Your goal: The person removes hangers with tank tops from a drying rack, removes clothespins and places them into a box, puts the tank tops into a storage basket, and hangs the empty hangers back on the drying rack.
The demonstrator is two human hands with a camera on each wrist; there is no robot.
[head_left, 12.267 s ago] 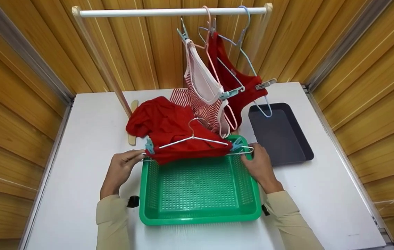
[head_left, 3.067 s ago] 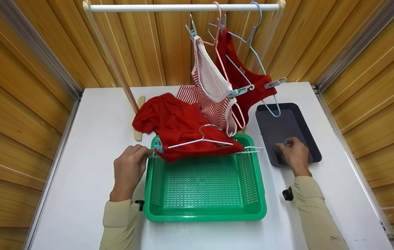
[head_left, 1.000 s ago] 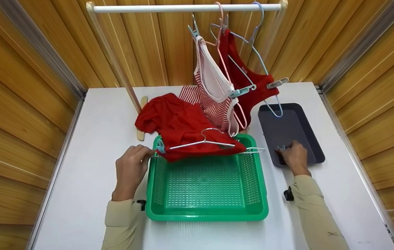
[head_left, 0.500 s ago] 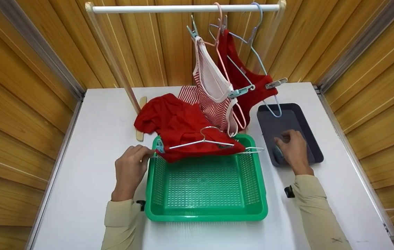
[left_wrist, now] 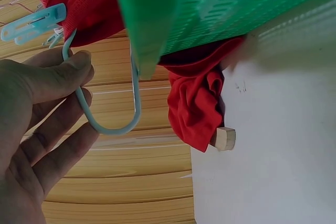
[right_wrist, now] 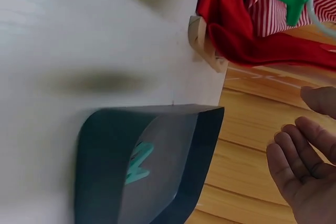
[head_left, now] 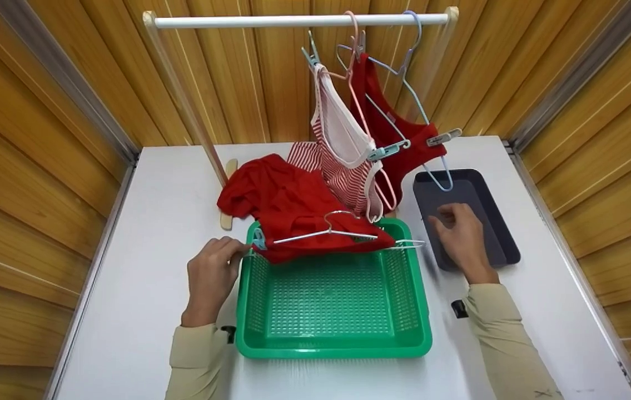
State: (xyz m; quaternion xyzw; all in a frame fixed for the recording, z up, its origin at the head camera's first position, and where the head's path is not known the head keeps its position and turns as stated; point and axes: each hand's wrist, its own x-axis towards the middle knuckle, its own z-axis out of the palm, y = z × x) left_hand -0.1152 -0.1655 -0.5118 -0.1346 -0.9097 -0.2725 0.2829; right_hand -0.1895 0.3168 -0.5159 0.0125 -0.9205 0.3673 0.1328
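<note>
My left hand (head_left: 212,278) pinches the left end of a pale wire hanger (left_wrist: 105,129) between thumb and fingers. A red garment (head_left: 282,186) is draped on that hanger, over the back of a green basket (head_left: 332,353). One light-blue clothespin (head_left: 259,239) clips the garment at the hanger's left end; its right end shows bare wire with no clothespin. My right hand (head_left: 462,241) is over a dark grey tray (head_left: 496,222), fingers loosely bent and holding nothing. In the right wrist view a teal clothespin (right_wrist: 139,163) lies in the tray; the hand hides it in the head view.
Behind the basket stands a rack with a white rail (head_left: 254,21). From it hang a striped red-and-white top (head_left: 343,178) on a pink hanger (head_left: 350,83) and a red top (head_left: 390,150) on a blue hanger (head_left: 416,100), both with clothespins. Wood-pattern walls surround the white table (head_left: 143,266).
The clothespin at the red garment's right end came off; my right hand carried one to the tray, released it and rose slightly. My left hand has kept its pinch on the hanger.
</note>
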